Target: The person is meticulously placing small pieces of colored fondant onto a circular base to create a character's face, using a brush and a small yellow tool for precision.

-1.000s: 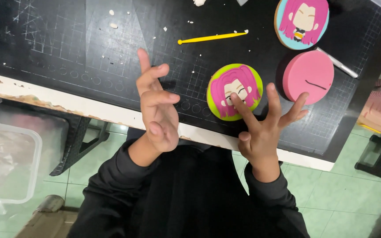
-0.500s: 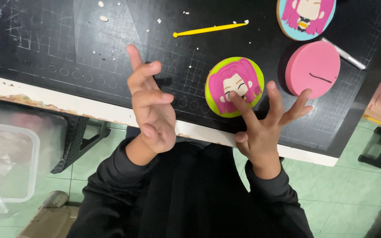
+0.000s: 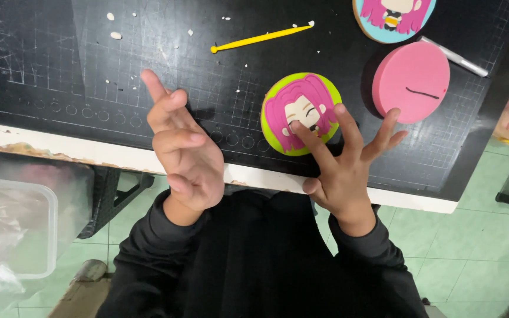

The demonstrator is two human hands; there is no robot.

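Note:
A round lime-green disc (image 3: 299,113) bearing a clay face with pink hair lies on the black cutting mat (image 3: 89,70) near the table's front edge. My right hand (image 3: 343,168) hovers over its lower right side, fingers spread, with the index fingertip touching the face. To the left of the disc my left hand (image 3: 182,150) floats above the mat's edge, palm turned sideways, fingers loosely curled and apart, holding nothing.
A plain pink disc (image 3: 412,81) sits right of the green one, with a blue-rimmed disc (image 3: 391,17) at the top edge. A yellow modelling tool (image 3: 260,38) and white crumbs lie on the mat. A clear plastic box (image 3: 7,229) stands lower left, beside the table.
The view has shifted slightly, so the mat and discs sit a little higher in frame. Both hands keep nearly the same pose, with the right index finger staying on the face.

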